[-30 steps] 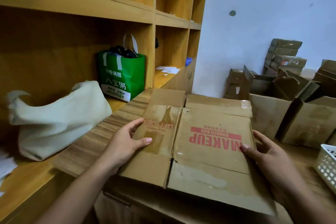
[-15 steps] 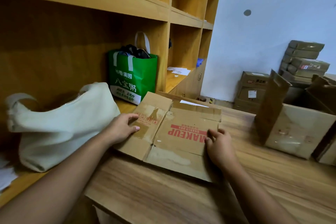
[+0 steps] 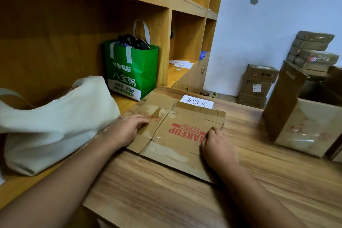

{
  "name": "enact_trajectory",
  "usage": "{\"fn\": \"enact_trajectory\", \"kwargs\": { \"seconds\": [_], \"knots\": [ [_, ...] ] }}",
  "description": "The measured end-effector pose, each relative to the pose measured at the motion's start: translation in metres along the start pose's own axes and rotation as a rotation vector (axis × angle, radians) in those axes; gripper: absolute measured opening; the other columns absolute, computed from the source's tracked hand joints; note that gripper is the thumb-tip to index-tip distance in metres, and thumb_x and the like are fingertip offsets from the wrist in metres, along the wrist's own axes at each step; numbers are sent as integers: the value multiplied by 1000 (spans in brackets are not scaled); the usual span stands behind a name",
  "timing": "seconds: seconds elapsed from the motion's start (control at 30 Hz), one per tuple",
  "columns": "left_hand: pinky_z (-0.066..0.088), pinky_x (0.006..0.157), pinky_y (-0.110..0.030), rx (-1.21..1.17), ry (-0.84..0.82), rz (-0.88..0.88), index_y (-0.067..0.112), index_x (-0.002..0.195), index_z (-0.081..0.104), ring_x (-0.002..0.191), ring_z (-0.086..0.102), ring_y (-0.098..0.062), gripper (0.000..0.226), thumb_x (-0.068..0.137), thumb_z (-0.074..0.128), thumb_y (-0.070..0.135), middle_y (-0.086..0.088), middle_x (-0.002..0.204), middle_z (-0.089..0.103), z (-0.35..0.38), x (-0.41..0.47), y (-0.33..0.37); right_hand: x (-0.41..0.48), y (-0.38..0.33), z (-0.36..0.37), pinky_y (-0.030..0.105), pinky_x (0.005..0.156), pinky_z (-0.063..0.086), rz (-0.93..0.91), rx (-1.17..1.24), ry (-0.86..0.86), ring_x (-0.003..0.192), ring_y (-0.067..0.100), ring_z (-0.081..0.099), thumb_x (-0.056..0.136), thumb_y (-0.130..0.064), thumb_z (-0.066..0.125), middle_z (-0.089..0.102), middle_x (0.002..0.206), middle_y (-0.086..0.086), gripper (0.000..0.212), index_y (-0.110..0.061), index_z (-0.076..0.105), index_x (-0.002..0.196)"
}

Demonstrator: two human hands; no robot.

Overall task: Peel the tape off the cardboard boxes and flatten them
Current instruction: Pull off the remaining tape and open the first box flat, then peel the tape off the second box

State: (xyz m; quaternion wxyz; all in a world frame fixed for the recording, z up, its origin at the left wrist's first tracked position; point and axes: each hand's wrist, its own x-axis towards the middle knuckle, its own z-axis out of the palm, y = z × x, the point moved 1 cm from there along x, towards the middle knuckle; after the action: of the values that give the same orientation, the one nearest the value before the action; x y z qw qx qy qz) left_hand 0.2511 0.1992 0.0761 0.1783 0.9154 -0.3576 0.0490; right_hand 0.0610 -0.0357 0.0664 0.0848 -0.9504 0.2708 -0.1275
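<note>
Brown flattened cardboard box [image 3: 177, 129] printed MAKEUP lies finished under flat-fingered left hand [image 3: 127, 129] and right hand [image 3: 218, 146], grip indeterminate; upright brown cardboard box [image 3: 305, 127] nearby not yet flattened.

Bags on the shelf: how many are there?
2. The green bag stands upright on the shelf ledge, behind the flattened box. The cream bag lies slumped to its left. Others may be hidden.
</note>
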Motion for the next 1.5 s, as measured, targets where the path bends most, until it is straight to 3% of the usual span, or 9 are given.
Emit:
{"fn": "enact_trajectory", "kwargs": {
  "seconds": [0.1, 0.3, 0.5, 0.9, 1.0, 1.1, 1.23, 1.43, 1.5],
  "knots": [
    [29, 119, -35, 108, -47, 24, 35, 146, 48, 143, 37, -11, 45, 103, 44, 19, 13, 156, 40, 3, 1, 5, 3, 0, 6, 35, 117, 27, -86, 37, -17, 142, 28, 38, 108, -25, 32, 42, 155, 12, 40, -14, 46, 144],
    [3, 124, -41, 193, -267, 29, 33, 159, 6, 153, 1, -14, 64, 102, 18, 61, 6, 166, 3, 14, -6, 8, 4, 3, 11, 33, 125, 1, -163, 45, -176, 157, 18, 7, 108, -50, 25, 12, 170, 1, 62, -19, 21, 162],
    [-1, 123, -43, 233, -259, 27, 48, 155, 2, 154, -3, -16, 57, 100, 9, 64, 6, 167, -2, 21, -8, 4, 6, 6, 18, 32, 123, -6, -182, -35, -224, 157, 16, -3, 106, -56, 17, 0, 171, 0, 69, -19, 8, 163],
    [4, 124, -41, 215, -252, 36, 42, 158, 8, 154, 0, -14, 56, 104, 16, 57, 7, 167, 4, 12, -10, 12, 4, 2, 12, 35, 124, -6, -170, 6, -210, 157, 17, 0, 107, -54, 21, 4, 171, 1, 67, -18, 12, 163],
    [11, 121, -34, 199, -109, 110, 34, 155, 31, 152, 14, -10, 50, 106, 29, 47, 7, 164, 25, 1, -11, 22, -4, 0, -5, 39, 127, -3, -161, 108, -69, 156, 16, 14, 108, -47, 27, 26, 167, 2, 57, -17, 32, 157],
    [26, 116, -29, 106, 73, 164, 35, 141, 52, 142, 36, -7, 38, 105, 41, 40, 11, 151, 47, -16, -15, 39, -16, 2, -29, 37, 124, 19, -138, 306, 123, 144, 15, 39, 108, -37, 36, 51, 152, 1, 45, -18, 51, 147],
    [46, 98, -33, 9, 159, 141, 41, 133, 57, 129, 52, -9, 35, 101, 43, 47, 18, 142, 54, -40, -30, 77, -45, 25, -60, 34, 108, 42, -124, 503, 215, 127, 14, 54, 106, -30, 44, 63, 137, -2, 37, -21, 59, 139],
    [38, 108, -28, -198, 122, 275, 43, 134, 57, 134, 40, 3, 36, 99, 47, 46, 23, 145, 48, -32, -85, 172, -109, 86, -87, 1, 100, 26, -65, 460, 231, 126, 7, 52, 102, -17, 54, 62, 136, -4, 34, -20, 61, 136],
    [33, 110, -20, -220, 81, 343, 46, 133, 56, 136, 34, 10, 35, 100, 47, 48, 31, 144, 42, -16, -108, 198, -128, 109, -91, 8, 104, 31, -23, 439, 201, 127, 7, 51, 101, -18, 55, 60, 137, -7, 37, -23, 59, 138]
  ]
}}
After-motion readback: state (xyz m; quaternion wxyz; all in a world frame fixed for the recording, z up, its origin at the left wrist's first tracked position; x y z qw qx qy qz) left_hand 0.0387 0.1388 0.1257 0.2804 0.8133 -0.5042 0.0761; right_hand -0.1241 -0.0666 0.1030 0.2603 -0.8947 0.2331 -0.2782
